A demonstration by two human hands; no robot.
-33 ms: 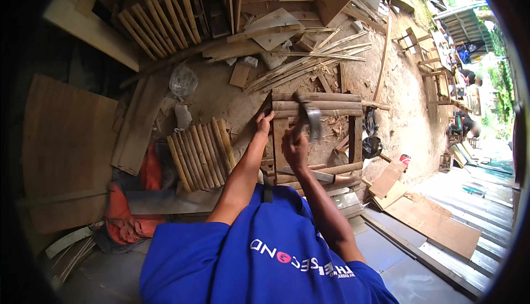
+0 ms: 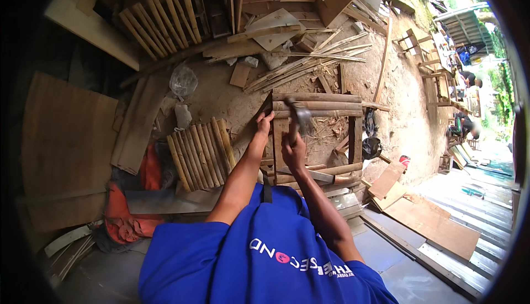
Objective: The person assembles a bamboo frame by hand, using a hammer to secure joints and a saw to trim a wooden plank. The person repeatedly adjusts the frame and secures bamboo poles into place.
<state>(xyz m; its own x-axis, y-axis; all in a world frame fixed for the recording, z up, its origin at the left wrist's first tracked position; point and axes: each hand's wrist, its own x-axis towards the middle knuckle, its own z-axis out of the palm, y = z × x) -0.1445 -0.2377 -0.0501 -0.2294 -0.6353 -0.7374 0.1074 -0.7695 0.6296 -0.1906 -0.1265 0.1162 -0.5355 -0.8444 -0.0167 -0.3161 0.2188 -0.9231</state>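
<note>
A rectangular bamboo-and-wood frame (image 2: 317,106) lies before me, with bamboo poles along its far and near sides. My left hand (image 2: 265,123) grips its far left corner, fingers closed at the ends of the poles. In my right hand (image 2: 293,152) is a hammer (image 2: 301,117), held by its handle; the head is smeared by motion over the far poles. Whether the hammer touches the bamboo, I cannot tell. A handsaw (image 2: 320,176) with a pale blade lies across the near poles, partly behind my right forearm.
A bamboo slat panel (image 2: 200,155) lies to the left, near an orange cloth (image 2: 124,215). Split bamboo strips (image 2: 314,64) are heaped beyond the frame. A black plastic bag (image 2: 372,147) sits at its right. Boards (image 2: 433,221) lie at right; people work at far right.
The hammer head has shifted slightly left over the far poles, and my right hand has moved a little with it. My left hand stays at the corner.
</note>
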